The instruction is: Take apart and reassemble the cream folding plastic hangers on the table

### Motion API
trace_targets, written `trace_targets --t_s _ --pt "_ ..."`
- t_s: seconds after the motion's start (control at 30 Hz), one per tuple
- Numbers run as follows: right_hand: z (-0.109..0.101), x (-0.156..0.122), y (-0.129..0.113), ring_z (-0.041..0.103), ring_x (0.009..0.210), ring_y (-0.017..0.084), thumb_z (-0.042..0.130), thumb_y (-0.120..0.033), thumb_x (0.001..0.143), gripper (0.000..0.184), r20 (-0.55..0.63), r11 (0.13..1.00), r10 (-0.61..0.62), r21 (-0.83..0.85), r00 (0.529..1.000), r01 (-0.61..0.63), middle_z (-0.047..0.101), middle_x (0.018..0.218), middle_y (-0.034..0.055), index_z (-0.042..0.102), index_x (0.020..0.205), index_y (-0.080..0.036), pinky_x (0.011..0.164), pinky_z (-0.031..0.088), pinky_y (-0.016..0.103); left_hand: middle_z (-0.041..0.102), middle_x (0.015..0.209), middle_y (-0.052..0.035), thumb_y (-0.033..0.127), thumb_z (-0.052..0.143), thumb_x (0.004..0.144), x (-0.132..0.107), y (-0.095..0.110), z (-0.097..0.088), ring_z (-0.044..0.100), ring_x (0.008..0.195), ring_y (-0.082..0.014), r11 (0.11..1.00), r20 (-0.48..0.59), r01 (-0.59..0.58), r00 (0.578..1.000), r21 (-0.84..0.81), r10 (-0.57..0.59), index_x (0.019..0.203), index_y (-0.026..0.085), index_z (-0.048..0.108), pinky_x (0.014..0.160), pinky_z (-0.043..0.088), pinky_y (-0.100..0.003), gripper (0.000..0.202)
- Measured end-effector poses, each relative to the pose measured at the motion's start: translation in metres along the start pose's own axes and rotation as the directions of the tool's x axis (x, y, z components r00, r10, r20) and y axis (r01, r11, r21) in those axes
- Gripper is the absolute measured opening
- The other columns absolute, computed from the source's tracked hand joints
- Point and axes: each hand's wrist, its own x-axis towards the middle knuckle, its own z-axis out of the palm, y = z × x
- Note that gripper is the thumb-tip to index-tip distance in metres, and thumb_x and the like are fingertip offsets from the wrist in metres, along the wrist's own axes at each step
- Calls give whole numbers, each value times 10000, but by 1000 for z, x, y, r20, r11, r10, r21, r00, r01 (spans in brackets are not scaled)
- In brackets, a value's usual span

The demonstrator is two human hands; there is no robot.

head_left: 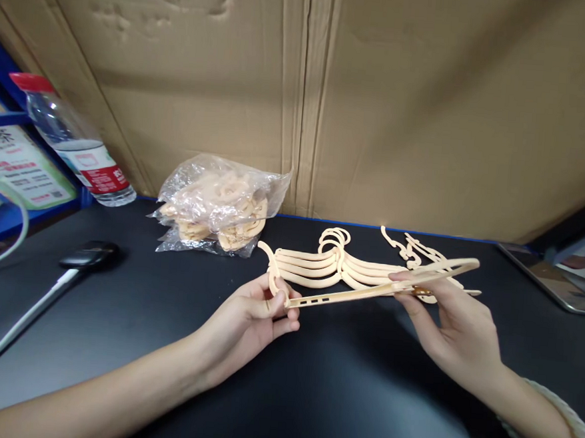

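A beige plastic clothes hanger (350, 294) is held up edge-on, its row of small slots showing near the left end. My right hand (458, 324) is closed around the hanger's middle, by its hook. Between the thumb and fingers of my left hand (253, 320) is a curved beige plastic piece (266, 250), which meets the hanger's left end; whether the two are joined I cannot tell. Just behind, several more beige hangers (309, 272) lie nested on the black table (310, 394). Loose slim beige parts (395, 243) lie at the back right, partly hidden by the hanger and my right hand.
A clear plastic bag (218, 204) full of beige parts sits at the back left. Beyond it a red-capped bottle (84, 144) leans. A white cable (19, 330) with a black plug (89, 255) lies left. At right is a dark flat device (563, 278). Cardboard (430, 108) walls the back.
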Motion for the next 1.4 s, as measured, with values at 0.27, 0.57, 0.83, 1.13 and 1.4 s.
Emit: trace_targets --t_s 0.27,0.57,0.83,1.13,1.4 --pt "1 -3 -5 698 862 186 564 -41 857 272 3 999 -13 41 1000 13 718 932 26 603 1037 -240 796 565 286 610 679 9 183 837 643 0 -2 -3 565 602 -99 997 -58 -26 998 77 31 680 145 549 600 520 -211 293" --pt "1 -6 -15 716 820 212 581 -102 867 185 -8 1000 23 -3 1000 -23 731 898 53 609 1012 -213 737 587 298 596 647 37 177 818 670 -5 -5 2 588 591 -97 982 -126 -113 983 149 133 686 164 525 606 536 -206 294" --pt "4 -12 -9 715 816 181 621 -185 871 264 -28 970 240 42 970 -239 718 1003 58 604 1133 -220 766 605 287 626 735 17 198 860 634 -6 -5 4 613 716 -105 981 -202 -137 966 137 163 669 149 580 738 564 -232 287" --pt "8 -7 -1 693 804 184 601 -269 881 294 28 907 397 143 917 -397 684 1001 70 601 1170 -214 726 609 317 653 781 -61 272 577 886 -23 -16 13 612 731 -182 565 186 -240 971 790 153 744 171 602 697 512 -301 176" --pt "14 -9 -1 669 815 183 560 -188 884 165 242 972 205 60 948 -226 674 939 47 604 1041 -215 738 571 324 642 1232 -128 85 529 822 -37 -15 15 528 1185 -303 -187 673 -657 739 731 33 1074 192 655 1028 431 -446 301"
